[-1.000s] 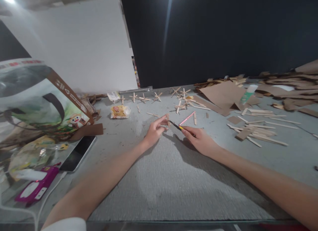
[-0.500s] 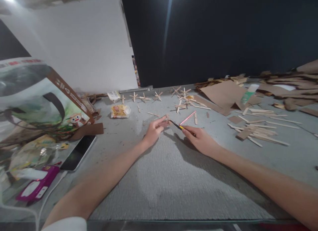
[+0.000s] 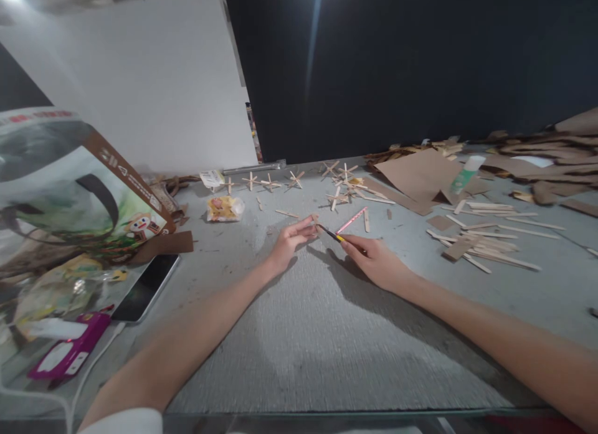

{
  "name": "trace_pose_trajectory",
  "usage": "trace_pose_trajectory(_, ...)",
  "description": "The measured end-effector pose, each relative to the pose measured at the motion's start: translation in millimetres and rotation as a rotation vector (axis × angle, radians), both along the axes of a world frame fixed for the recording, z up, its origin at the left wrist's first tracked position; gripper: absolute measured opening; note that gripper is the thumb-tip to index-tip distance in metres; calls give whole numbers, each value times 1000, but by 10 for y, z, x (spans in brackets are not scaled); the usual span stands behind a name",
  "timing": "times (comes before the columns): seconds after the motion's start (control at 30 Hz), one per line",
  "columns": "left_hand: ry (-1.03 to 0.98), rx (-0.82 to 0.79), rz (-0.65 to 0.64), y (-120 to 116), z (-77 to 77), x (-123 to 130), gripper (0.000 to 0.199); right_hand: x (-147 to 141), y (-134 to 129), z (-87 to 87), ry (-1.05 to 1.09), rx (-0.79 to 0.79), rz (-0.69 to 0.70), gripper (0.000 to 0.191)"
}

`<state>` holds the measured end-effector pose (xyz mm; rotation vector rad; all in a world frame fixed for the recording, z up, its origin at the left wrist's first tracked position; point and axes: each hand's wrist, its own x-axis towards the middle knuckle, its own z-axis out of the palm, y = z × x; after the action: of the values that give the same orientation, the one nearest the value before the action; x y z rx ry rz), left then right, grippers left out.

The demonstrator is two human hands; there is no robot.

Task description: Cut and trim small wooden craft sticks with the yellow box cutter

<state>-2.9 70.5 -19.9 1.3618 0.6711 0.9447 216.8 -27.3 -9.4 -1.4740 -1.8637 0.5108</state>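
A grey table [image 3: 261, 372] is spanning the lower view, with a large printed package [image 3: 124, 200] standing at its left. A brown sheet [image 3: 415, 175] is lying toward the back right, and loose flat sticks [image 3: 507, 259] are spreading in front of it. Between these, over the table's middle, the two bare hands are meeting around one small workpiece. The right hand [image 3: 376, 259] is pinching a slim tool [image 3: 332, 235], dark with a yellow section, between thumb and fingers; its exact kind is too small to tell. The left hand [image 3: 287, 244] is holding the workpiece, a small brown piece [image 3: 315, 220], at its extended fingertips; whether the thumb is also pressing on it cannot be told. Just beyond the tool, a pink strip [image 3: 352, 220] is lying near a short stick [image 3: 367, 221], while small crossed-stick pieces [image 3: 296, 180] are standing or lying farther back. The step in hand appears to be fine work, with the tool's tip reaching or touching the small brown piece. The next move is probably calling for a steady left grip and small, controlled guidance of the tip, keeping it clear of the fingertips.
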Motion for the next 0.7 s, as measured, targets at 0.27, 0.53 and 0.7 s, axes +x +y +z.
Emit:
trace_pose_trajectory(0.27,0,-23,-44,11,-15,-5,74,-3,-6,9,-12,-14,4,45)
trace_pose_trajectory(0.53,-4,-29,-94,-4,-17,4,81,7,-3,-15,-10,-14,1,47)
trace_pose_trajectory(0.7,9,-7,-96,20,-45,-1,86,1,-14,-1,-4,-19,-2,48)
